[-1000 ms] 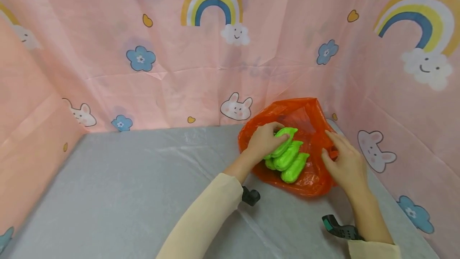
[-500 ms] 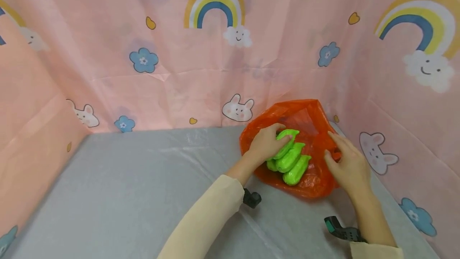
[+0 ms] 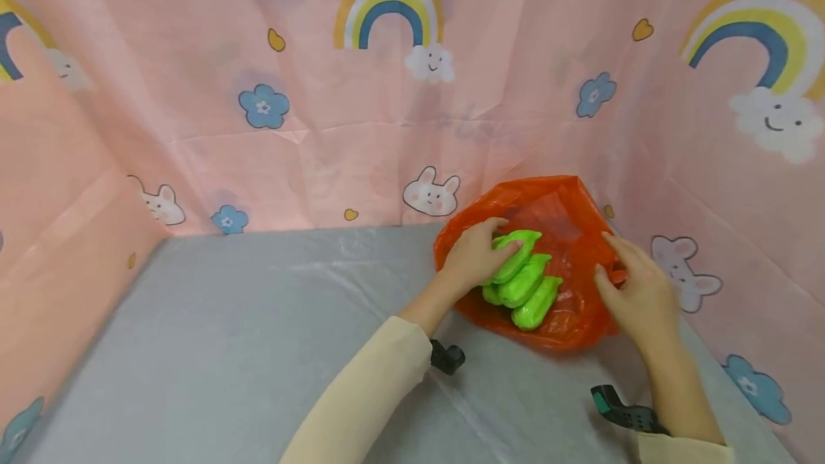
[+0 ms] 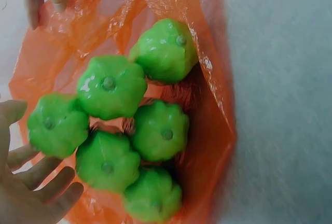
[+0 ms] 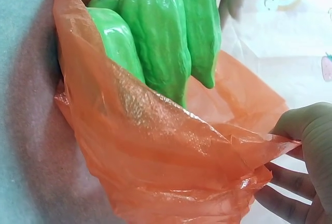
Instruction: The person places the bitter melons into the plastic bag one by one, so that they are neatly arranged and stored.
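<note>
An orange-red plastic bag [image 3: 573, 306] lies with its mouth wide, near the back right corner of the table. Several bright green, lobed, tapering peppers [image 3: 538, 303] are piled inside. My left hand [image 3: 473, 256] reaches over the bag's left rim to the uppermost pepper [image 3: 518, 249]. In the left wrist view its fingers [image 4: 57, 185] look spread and fairly straight beside a pepper [image 4: 58, 125]; firm contact is unclear. At the right rim, my right hand [image 3: 644, 299] pinches the bag's edge between thumb and fingers, as the right wrist view shows.
Pink cloth walls [image 3: 361, 163] with cartoon prints stand behind and to both sides of the grey table [image 3: 258, 335]. The bag sits close to the back and right walls. A black strap device [image 3: 625, 410] is on the right wrist, another device [image 3: 446, 356] on the left.
The head view has shifted slightly, so everything appears a little further right. Both hands keep nearly the same places at the bag, and the peppers stay put.
</note>
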`<state>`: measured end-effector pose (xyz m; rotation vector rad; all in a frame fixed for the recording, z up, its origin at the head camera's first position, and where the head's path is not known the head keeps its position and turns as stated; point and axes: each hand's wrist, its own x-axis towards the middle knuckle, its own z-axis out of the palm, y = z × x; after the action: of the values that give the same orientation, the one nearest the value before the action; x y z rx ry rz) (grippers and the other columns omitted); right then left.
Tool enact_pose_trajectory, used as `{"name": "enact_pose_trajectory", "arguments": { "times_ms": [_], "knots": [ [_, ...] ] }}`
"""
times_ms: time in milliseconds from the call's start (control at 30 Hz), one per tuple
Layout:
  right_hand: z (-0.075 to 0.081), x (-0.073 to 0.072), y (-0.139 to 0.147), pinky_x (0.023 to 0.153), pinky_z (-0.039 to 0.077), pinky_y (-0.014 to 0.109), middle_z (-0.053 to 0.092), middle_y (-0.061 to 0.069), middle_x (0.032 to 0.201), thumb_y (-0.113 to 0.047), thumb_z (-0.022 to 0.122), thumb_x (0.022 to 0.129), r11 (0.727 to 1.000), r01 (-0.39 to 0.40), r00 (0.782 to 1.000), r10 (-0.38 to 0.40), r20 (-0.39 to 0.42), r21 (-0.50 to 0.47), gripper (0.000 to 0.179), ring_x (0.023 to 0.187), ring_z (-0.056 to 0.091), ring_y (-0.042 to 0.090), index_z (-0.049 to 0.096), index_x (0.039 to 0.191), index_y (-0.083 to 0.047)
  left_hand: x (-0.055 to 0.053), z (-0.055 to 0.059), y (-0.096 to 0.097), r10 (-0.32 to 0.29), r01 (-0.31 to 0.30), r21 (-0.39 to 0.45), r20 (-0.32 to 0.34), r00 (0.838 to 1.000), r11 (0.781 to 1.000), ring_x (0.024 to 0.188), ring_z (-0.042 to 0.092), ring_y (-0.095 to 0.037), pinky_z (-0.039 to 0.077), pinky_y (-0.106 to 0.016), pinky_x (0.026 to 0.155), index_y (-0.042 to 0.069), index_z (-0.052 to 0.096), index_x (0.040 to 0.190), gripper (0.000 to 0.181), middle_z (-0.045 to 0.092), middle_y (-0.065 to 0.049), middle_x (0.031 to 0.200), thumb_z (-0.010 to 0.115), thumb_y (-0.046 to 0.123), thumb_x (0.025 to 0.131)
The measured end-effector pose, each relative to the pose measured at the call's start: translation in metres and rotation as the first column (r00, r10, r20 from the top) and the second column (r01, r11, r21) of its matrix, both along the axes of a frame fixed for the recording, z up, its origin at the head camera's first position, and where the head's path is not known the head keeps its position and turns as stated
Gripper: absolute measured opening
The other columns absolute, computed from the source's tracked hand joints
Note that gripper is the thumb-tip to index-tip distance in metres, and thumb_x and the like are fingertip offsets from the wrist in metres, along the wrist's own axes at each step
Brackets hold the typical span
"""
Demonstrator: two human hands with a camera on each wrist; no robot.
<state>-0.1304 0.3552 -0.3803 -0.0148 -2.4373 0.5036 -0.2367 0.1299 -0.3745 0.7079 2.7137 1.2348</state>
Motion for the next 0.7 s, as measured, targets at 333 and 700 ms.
{"name": "enact_pose_trajectory", "arguments": {
  "times_ms": [333, 700],
  "knots": [
    [0.004, 0.005, 0.014, 0.079, 0.050, 0.068, 0.061, 0.028, 0.133, -0.010, 0.065, 0.090, 1.000, 0.028, 0.999, -0.027, 0.017, -0.012, 0.050, 0.102, 0.060, 0.051, 0.058, 0.139, -0.002, 0.005, -0.003, -0.032, -0.044, 0.044, 0.066, -0.001, 0.999, 0.997, 0.126, 0.061, -0.022, 0.051, -0.040, 0.105, 0.013, 0.057, 0.142, 0.051, 0.064, -0.006, 0.139, 0.061, 0.042, 0.099],
    [0.006, 0.009, 0.015, 0.053, 0.033, 0.011, 0.065, 0.019, 0.132, -0.012, 0.065, 0.089, 0.999, 0.024, 0.999, -0.023, -0.039, 0.027, 0.041, 0.074, 0.062, 0.035, 0.069, 0.130, -0.010, 0.010, -0.009, -0.093, -0.063, 0.058, 0.100, 0.048, 0.997, 0.993, 0.128, 0.059, -0.030, 0.051, -0.046, 0.105, 0.012, 0.059, 0.139, 0.049, 0.064, -0.010, 0.139, 0.061, 0.041, 0.099]
  ]
}}
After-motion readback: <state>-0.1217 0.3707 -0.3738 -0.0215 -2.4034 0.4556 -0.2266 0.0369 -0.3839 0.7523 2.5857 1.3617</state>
